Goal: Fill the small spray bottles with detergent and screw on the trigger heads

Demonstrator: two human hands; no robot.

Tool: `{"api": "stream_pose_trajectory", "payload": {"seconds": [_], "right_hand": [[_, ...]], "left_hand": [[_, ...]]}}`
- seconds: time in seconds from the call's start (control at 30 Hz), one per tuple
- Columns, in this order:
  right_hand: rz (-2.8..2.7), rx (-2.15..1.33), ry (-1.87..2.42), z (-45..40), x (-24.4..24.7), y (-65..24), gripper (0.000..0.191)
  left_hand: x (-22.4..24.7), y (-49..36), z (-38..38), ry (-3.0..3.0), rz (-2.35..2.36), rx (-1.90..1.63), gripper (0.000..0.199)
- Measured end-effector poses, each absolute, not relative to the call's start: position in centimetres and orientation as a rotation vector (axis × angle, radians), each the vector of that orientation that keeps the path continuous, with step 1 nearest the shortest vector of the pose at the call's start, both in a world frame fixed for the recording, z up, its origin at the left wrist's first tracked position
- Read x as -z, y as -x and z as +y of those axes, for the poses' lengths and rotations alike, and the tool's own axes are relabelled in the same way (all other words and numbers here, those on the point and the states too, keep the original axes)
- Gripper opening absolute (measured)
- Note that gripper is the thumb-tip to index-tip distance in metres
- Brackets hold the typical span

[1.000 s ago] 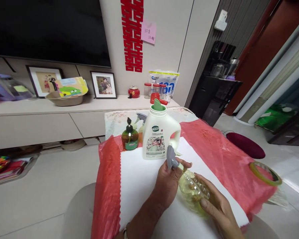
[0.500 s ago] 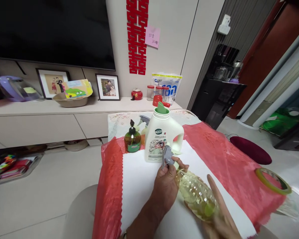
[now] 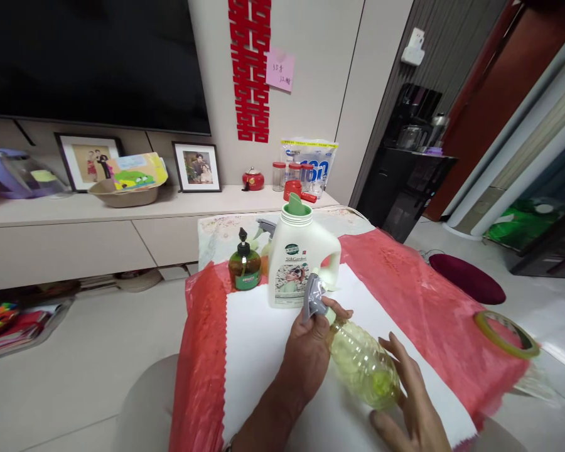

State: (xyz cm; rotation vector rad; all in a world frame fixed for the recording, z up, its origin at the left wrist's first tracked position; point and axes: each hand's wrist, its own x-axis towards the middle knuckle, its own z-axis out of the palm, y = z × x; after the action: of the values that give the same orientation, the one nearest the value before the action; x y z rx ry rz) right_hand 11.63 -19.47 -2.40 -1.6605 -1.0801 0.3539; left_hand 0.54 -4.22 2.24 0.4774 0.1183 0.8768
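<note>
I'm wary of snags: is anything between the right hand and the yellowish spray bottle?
Nothing visible stands between the right hand and the base of the spray bottle; the left hand grips it at the neck end.

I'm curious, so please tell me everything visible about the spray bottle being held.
The spray bottle has a grey trigger head, a pale collar and a see-through, yellowish, ribbed body that looks like plastic. It tilts over the white sheet, head toward the white jug. The left hand grips its neck; the open right hand is by its base, contact unclear.
</note>
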Motion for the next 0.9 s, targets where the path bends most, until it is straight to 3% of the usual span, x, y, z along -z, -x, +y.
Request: {"api": "stream_pose_trajectory", "payload": {"seconds": [0.07, 0.13, 0.4, 0.6, 0.77, 0.9], "right_hand": [[-1.388, -0.035, 1.791, -19.7, 2.4, -11.8, 0.077], [-1.557, 0.036, 1.791, -20.1, 2.4, -12.3, 0.078], [-1.517, -0.608, 1.660, -20.1, 2.4, -14.6, 0.100], [-1.231, -0.827, 1.604, -18.4, 0.1, -17.1, 0.099], [-0.947, -0.634, 1.500, -12.1, -3.4, -23.1, 0.096], [-0.956, -0.602, 1.438, -4.6, -3.0, -26.4, 0.094]], "left_hand": [[-2.1, -0.5, -4.2, -0.501, 0.102, -0.846, 0.030], [-1.9, -0.3, -4.3, -0.545, 0.073, -0.793, 0.029], [-0.9, -0.5, -5.0, -0.842, 0.049, -0.732, 0.031], [1.8, -1.4, -5.2, -1.079, 0.162, -0.690, 0.066], [3.6, -2.3, -4.8, -1.299, 0.448, -0.591, 0.061], [3.4, -2.4, -4.9, -1.499, 0.538, -0.420, 0.040]]}}
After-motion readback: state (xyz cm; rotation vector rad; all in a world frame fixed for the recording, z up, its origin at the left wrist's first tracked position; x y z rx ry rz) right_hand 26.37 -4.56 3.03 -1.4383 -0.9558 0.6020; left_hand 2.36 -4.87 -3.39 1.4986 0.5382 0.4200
